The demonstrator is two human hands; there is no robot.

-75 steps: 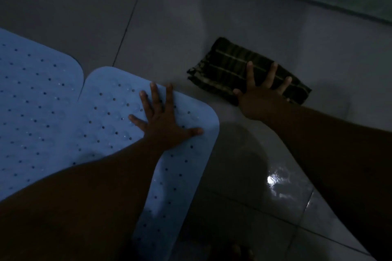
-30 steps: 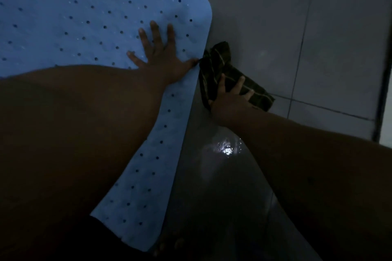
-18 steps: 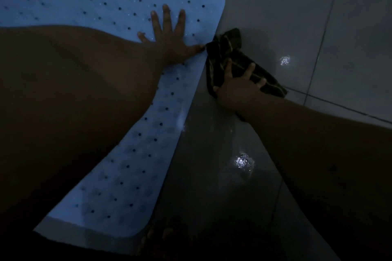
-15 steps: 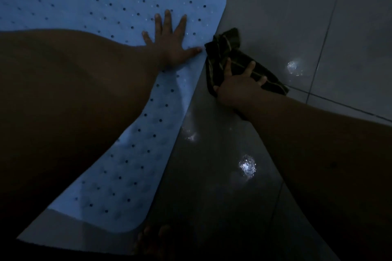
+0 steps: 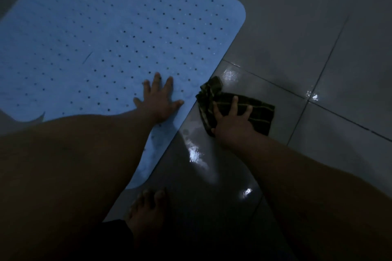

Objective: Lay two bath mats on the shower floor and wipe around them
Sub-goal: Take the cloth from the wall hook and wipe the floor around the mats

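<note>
Left hand (image 5: 158, 103): palm flat on right bath mat (image 5: 191, 34), fingers spread, thumb tip just short of mat's right edge. Left bath mat (image 5: 63, 38): beyond little finger, edge to edge with right one. Right hand (image 5: 232, 122): fingers spread, pressing dark striped cloth (image 5: 257, 112) on tiled floor (image 5: 297, 38); cloth extends past fingertips, its corner touching mat edge. Wet sheen on tiles below wrist. Bare foot (image 5: 148, 212): near bottom centre.

- left hand (image 5: 158, 101) flat, palm down, fingers spread, pointing 12 o'clock, arm straight
- right hand (image 5: 232, 122) palm down, fingers splayed toward 12, forearm entering from 4 o'clock
- bare foot (image 5: 148, 210) at 6 o'clock
</note>
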